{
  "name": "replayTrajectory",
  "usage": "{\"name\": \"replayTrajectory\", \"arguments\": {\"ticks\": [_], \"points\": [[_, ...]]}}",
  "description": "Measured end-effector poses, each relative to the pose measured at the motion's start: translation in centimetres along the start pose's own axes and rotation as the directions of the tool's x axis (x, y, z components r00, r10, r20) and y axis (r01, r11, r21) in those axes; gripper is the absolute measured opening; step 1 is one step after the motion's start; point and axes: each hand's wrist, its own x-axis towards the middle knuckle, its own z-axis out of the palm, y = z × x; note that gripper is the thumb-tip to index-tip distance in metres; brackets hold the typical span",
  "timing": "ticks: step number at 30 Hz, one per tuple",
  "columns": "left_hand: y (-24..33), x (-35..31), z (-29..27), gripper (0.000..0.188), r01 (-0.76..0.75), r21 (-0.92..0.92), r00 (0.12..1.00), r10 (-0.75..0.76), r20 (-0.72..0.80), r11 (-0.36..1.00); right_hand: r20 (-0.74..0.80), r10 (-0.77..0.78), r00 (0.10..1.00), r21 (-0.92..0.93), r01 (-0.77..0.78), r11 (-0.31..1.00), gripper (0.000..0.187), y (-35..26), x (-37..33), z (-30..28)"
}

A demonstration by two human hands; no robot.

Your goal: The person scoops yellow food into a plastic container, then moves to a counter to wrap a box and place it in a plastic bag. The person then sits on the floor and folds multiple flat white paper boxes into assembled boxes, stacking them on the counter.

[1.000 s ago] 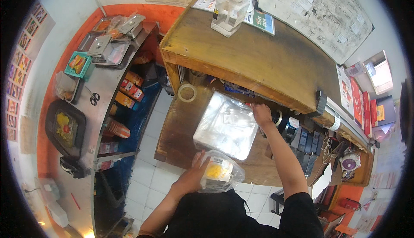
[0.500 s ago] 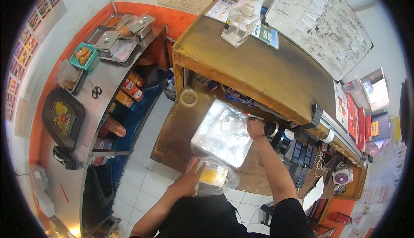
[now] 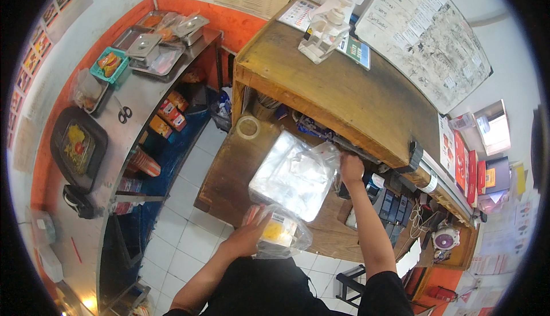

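Note:
My left hand (image 3: 248,237) is closed around a clear plastic bag (image 3: 301,241) in front of my body. Inside it shows a pack with yellow contents (image 3: 278,231) and a white printed label. Just beyond lies a stack of flat clear plastic bags (image 3: 286,175) on the wooden desk. At the stack's right edge, my right hand (image 3: 351,168) has its fingers closed on a crumpled, raised piece of clear plastic bag (image 3: 327,155). Its fingertips are partly hidden.
A tape roll (image 3: 248,127) lies on the desk at the left. The raised wooden shelf (image 3: 344,87) overhangs the desk's back. Dark devices (image 3: 398,210) and cables stand right. A steel counter (image 3: 123,138) holds trays, scissors (image 3: 124,115) and a black food tray (image 3: 78,150).
My right hand has shifted slightly right, and clear plastic now bunches up beside its fingers. My left hand keeps its hold on the bagged pack. The whole view has shifted a little.

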Motion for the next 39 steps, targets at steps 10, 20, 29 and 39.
{"name": "replayTrajectory", "arguments": {"ticks": [10,20,29,39], "points": [[-0.5,1.7,0.5,0.109,0.007,-0.01,0.998,-0.007,-0.064,1.0,0.314,-0.081,0.946,0.913,-0.324,-0.248,0.015,-4.6,-17.4,-5.3],[4.6,0.7,-4.0,0.095,0.056,0.17,0.998,-0.056,-0.009,0.984,0.478,-0.396,0.784,0.576,0.06,0.815,0.061,-16.7,-24.6,-1.7],[7.8,-1.5,-6.6,0.047,0.214,0.325,0.975,-0.183,-0.123,0.921,0.561,-0.468,0.682,0.218,0.424,0.879,0.051,-9.8,-27.8,-11.8],[11.1,-4.6,-9.6,0.047,-0.055,-0.319,0.971,-0.024,-0.239,0.946,0.346,-0.783,0.517,0.332,0.713,0.618,0.021,-8.3,-26.7,-22.9]]}}
